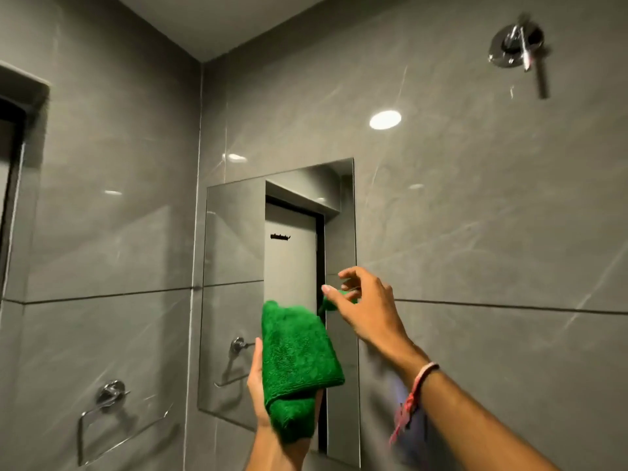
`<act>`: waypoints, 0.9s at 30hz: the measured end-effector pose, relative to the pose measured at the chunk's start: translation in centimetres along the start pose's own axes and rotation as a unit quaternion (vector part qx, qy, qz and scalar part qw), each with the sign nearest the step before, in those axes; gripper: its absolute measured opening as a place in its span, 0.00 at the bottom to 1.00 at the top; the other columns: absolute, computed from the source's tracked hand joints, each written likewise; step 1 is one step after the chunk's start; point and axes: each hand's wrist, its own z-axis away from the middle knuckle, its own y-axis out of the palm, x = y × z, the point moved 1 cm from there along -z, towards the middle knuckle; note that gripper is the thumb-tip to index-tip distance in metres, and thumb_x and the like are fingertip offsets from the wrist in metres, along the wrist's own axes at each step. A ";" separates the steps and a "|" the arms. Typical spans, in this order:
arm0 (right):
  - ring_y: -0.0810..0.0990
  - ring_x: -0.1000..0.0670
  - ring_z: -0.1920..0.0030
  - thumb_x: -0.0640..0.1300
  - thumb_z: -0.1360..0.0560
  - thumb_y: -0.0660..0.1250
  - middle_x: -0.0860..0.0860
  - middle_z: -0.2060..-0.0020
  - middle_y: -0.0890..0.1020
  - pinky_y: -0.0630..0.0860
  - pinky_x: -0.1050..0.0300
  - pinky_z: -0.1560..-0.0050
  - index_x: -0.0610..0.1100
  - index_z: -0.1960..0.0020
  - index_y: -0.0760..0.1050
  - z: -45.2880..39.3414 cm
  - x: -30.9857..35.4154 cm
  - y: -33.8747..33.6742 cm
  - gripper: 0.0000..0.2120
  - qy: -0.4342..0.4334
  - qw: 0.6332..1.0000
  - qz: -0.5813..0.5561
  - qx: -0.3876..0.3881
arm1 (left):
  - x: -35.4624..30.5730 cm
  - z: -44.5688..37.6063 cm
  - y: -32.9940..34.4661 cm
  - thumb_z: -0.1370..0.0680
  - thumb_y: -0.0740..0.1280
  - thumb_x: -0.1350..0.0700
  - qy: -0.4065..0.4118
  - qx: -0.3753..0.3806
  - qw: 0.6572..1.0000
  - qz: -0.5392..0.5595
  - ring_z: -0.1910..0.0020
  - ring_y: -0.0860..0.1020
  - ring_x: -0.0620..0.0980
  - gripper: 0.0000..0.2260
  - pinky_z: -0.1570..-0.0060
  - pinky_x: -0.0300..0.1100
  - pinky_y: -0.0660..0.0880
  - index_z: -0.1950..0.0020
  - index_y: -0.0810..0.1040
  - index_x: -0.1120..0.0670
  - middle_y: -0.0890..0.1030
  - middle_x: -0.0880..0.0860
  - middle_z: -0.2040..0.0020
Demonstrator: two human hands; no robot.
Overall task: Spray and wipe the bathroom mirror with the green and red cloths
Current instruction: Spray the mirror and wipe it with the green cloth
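The mirror (234, 300) is a frameless rectangle on the grey tiled wall, reflecting a door. In front of its lower middle my left hand (258, 385) grips a folded green cloth (295, 362) from below and holds it upright. My right hand (363, 300) reaches in from the right to the cloth's top corner, thumb and forefinger apart. A small green patch (331, 302) shows by its fingertips; I cannot tell whether it is a pinched corner or a reflection. I see no red cloth and no spray bottle.
A chrome towel ring (108, 413) hangs on the left wall, low down. A chrome wall fitting (516, 45) sits high on the right. A dark door frame (13, 171) is at the far left. A red thread band (418, 385) hangs from my right wrist.
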 end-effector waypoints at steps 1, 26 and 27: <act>0.83 0.50 0.45 0.59 0.24 0.71 0.49 0.41 0.83 0.80 0.58 0.45 0.48 0.34 0.77 -0.1 -0.4 -0.6 0.24 -0.042 0.996 0.069 -0.025 | -0.1 -0.4 -0.2 0.17 0.54 0.39 0.017 -0.023 0.999 -0.016 0.55 0.88 0.58 0.30 0.53 0.53 0.85 0.47 0.87 0.61 0.88 0.61 0.51; 0.56 0.39 0.16 0.64 0.19 0.55 0.39 0.17 0.56 0.55 0.34 0.19 0.48 0.17 0.58 -14.9 -4.7 -5.6 0.35 -0.238 0.783 0.546 -0.176 | -5.2 -32.8 15.3 0.17 0.50 0.43 0.475 0.013 0.455 -0.753 0.17 0.51 0.55 0.25 0.19 0.55 0.48 0.19 0.57 0.44 0.52 0.56 0.16; 0.55 0.40 0.16 0.64 0.19 0.53 0.39 0.17 0.56 0.54 0.34 0.18 0.49 0.16 0.57 -15.2 -4.7 -4.8 0.35 -0.238 0.785 0.541 -0.183 | -7.1 -33.8 14.8 0.16 0.50 0.44 0.462 -0.024 0.473 -0.750 0.17 0.52 0.57 0.25 0.19 0.56 0.50 0.19 0.58 0.45 0.53 0.58 0.16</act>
